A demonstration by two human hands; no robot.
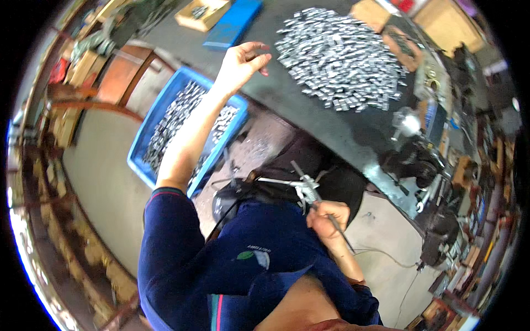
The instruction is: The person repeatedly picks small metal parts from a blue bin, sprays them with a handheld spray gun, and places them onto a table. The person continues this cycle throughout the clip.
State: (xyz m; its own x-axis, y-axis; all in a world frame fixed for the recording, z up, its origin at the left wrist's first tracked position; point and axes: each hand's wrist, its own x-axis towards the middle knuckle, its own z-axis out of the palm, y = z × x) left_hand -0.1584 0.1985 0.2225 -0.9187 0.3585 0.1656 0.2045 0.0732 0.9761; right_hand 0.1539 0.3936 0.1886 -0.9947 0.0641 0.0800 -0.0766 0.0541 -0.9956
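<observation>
My left hand [245, 62] reaches out over the dark table's near edge, left of a big heap of small silvery metal pieces [342, 58]. Its fingers are bent and apart, and nothing shows between them. Down by my lap, my right hand [328, 218] is closed round a long, slim grey metal rod [341, 234], which slants past both sides of the fist. Just beyond that hand, a metal fixture with a spring-like coil [307, 190] stands close to the rod; whether they touch I cannot tell.
Below my left forearm stands a blue plastic bin [144, 128] holding many similar metal pieces. A blue flat box [233, 25] and a small wooden tray [202, 15] lie at the table's far left. Tools, including a wrench [429, 193], crowd the right side.
</observation>
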